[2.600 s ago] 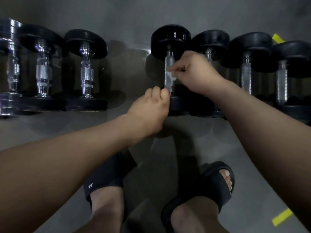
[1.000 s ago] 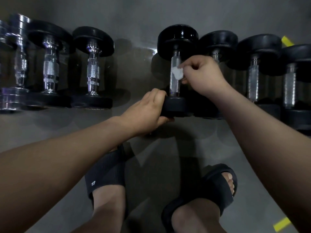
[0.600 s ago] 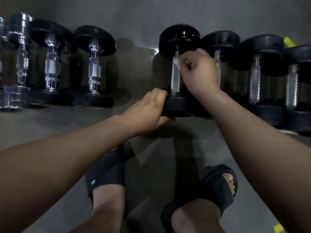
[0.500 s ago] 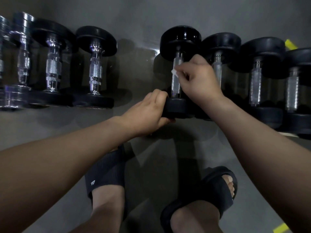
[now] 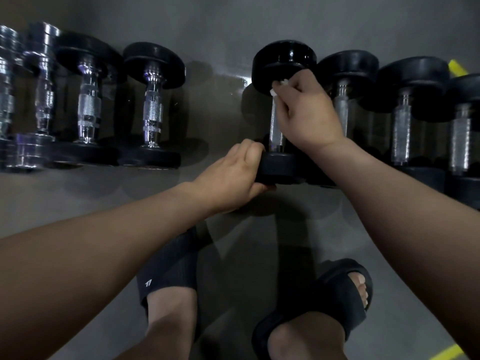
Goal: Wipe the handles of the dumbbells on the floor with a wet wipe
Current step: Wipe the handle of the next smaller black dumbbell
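A black dumbbell [image 5: 283, 63] with a knurled steel handle [image 5: 275, 128] lies on the floor at centre. My right hand [image 5: 309, 113] pinches a small white wet wipe [image 5: 278, 87] against the far end of that handle, just under the far weight head. My left hand [image 5: 231, 178] grips the near weight head [image 5: 278, 168] of the same dumbbell, fingers curled over its edge. Most of the wipe is hidden inside my right fingers.
Several more black dumbbells [image 5: 413, 107] lie close on the right and chrome-handled ones [image 5: 153, 105] on the left, all in a row on the grey floor [image 5: 220, 120]. My feet in black slides [image 5: 171, 276] stand below. Yellow tape [image 5: 457, 67] marks the floor at far right.
My right hand has slid the wipe along the handle from its middle up to the far end. My left hand keeps its grip on the near head.
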Action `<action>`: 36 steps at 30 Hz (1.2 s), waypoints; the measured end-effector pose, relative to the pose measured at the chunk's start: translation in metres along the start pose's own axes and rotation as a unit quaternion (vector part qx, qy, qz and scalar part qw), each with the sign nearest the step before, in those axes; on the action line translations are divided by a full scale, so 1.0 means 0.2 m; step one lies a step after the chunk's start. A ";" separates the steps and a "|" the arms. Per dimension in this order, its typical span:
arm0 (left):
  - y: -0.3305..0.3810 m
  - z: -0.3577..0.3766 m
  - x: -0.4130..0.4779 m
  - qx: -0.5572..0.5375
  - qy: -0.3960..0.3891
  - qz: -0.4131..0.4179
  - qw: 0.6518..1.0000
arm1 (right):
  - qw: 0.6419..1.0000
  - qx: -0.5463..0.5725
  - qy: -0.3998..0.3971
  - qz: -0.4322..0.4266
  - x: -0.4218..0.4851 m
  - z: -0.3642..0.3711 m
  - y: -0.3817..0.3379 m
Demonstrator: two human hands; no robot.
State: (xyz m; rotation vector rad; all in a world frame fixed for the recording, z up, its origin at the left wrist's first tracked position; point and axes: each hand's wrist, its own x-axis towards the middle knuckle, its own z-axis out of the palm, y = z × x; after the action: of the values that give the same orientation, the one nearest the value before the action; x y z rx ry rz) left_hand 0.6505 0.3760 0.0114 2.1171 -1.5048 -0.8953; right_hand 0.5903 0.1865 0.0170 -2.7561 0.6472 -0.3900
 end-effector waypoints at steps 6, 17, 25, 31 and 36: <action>0.00 0.00 0.00 -0.002 0.007 0.006 1.000 | 0.991 0.078 0.018 0.111 -0.02 -0.01 0.01; -0.05 0.00 -0.01 -0.050 0.004 -0.003 0.999 | 0.988 0.088 -0.120 0.047 -0.06 -0.12 0.04; -0.06 0.01 0.00 -0.041 -0.012 -0.008 0.999 | 0.972 0.139 -0.147 0.117 0.00 -0.12 0.10; -0.06 0.01 -0.01 -0.046 0.002 -0.006 0.999 | 0.965 0.139 -0.056 0.215 0.05 -0.05 0.08; -0.06 0.01 0.01 -0.032 -0.001 0.005 0.999 | 0.961 0.140 -0.185 0.150 -0.03 -0.13 0.05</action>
State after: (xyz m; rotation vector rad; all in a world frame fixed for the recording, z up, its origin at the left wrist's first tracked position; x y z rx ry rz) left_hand 0.6579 0.3792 0.0023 2.0612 -1.4669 -0.9298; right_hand 0.5732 0.1749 0.0367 -2.3252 0.8193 0.0946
